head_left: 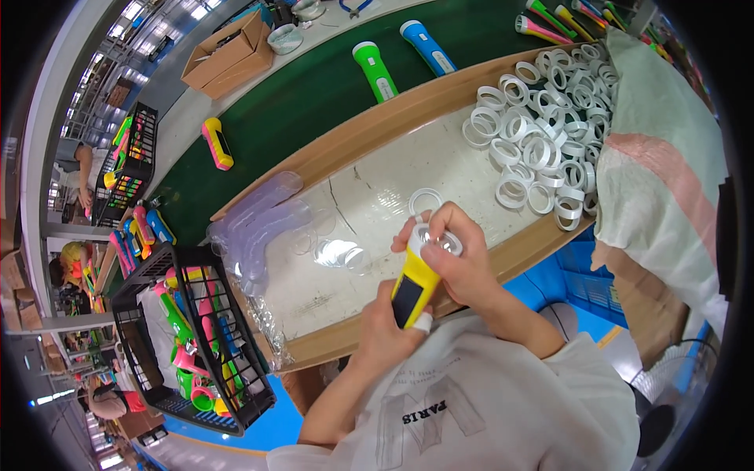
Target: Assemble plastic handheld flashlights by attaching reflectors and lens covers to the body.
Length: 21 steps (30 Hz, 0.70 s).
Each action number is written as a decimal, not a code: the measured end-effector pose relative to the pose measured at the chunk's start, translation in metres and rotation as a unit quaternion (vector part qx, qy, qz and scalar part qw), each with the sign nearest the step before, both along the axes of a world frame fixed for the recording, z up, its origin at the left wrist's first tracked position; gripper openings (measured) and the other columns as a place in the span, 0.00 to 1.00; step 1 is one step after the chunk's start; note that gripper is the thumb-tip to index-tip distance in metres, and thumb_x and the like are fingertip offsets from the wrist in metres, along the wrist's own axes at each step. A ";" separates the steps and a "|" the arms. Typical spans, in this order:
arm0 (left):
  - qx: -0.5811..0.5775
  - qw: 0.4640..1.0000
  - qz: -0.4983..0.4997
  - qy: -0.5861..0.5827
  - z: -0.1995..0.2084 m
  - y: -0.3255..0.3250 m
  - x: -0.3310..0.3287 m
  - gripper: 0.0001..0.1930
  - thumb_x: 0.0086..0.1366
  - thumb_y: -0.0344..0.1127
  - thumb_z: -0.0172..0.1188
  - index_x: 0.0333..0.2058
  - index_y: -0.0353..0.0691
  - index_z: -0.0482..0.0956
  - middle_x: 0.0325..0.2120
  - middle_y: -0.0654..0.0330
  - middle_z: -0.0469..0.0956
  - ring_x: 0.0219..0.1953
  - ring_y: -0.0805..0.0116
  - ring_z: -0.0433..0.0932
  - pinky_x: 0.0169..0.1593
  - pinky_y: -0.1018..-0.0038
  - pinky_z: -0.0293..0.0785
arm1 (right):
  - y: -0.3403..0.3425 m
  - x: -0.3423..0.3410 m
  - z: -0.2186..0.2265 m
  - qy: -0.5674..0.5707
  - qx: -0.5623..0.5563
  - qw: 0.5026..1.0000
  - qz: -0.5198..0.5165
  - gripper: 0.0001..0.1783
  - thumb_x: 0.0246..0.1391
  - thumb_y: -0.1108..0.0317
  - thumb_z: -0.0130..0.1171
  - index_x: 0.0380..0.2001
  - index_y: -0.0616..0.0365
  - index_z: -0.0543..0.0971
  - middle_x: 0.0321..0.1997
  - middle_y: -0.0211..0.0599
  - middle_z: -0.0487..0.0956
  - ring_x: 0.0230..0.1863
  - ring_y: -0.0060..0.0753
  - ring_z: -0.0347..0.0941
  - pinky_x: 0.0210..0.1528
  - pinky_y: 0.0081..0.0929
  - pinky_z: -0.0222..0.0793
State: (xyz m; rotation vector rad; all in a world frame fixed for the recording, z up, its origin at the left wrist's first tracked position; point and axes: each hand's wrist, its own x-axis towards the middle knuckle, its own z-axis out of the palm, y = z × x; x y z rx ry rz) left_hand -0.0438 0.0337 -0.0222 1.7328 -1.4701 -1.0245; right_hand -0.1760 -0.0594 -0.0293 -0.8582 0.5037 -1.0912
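Note:
A yellow flashlight (422,273) with a dark panel on its side is held tilted in front of my body. My left hand (382,328) is wrapped round its lower body. At the upper end, my right hand (465,263) closes its fingers and thumb about the flashlight's white-rimmed head, where a clear lens shows. A loose white ring (425,202) lies on the tray just beyond my right fingertips. Some clear discs (355,261) rest on the tray left of my hands. My right fingers partly hide the head.
The cardboard-edged tray (314,302) holds heaped white rings (542,145) at right and stacked clear lenses (271,216) at left. Beyond runs a green belt (290,118) with a green flashlight (375,71), a blue one (428,47) and a yellow-pink one (217,144). A black crate (259,396) of colourful parts stands left; a woven sack (667,149) right.

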 end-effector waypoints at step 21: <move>-0.154 0.887 -0.111 -0.420 0.000 -0.132 0.120 0.22 0.51 0.28 0.64 0.48 0.36 0.76 0.40 0.52 0.78 0.43 0.56 0.75 0.47 0.63 0.71 | -0.056 -0.023 -0.039 0.563 -0.381 0.733 0.007 0.22 0.43 0.65 0.68 0.42 0.58 0.72 0.53 0.53 0.69 0.49 0.55 0.67 0.50 0.38 0.69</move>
